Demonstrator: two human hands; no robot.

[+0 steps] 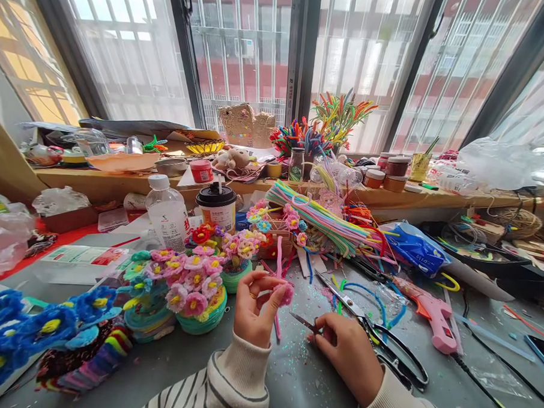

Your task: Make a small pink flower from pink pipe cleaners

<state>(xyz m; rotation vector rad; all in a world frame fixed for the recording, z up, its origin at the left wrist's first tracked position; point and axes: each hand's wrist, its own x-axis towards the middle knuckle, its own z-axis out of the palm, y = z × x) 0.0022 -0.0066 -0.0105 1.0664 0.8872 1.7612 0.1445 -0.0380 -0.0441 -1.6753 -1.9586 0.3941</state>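
Note:
In the middle of the head view, my left hand pinches a pink pipe cleaner, curled into a small loop with one end standing up and another hanging below. Just to the right, my right hand is closed on small scissors. Their dark, pointed blades aim left toward the pipe cleaner without touching it; the handles are mostly hidden in my fingers. Left of my hands, pink pipe-cleaner flowers fill a striped pot. Larger scissors with black handles lie on the table beyond my right hand.
A pink glue gun with a cable lies at the right. A bundle of pastel pipe cleaners is behind my hands. Blue flowers stand at the left, a plastic bottle and a lidded cup farther back. Glitter dots the grey table.

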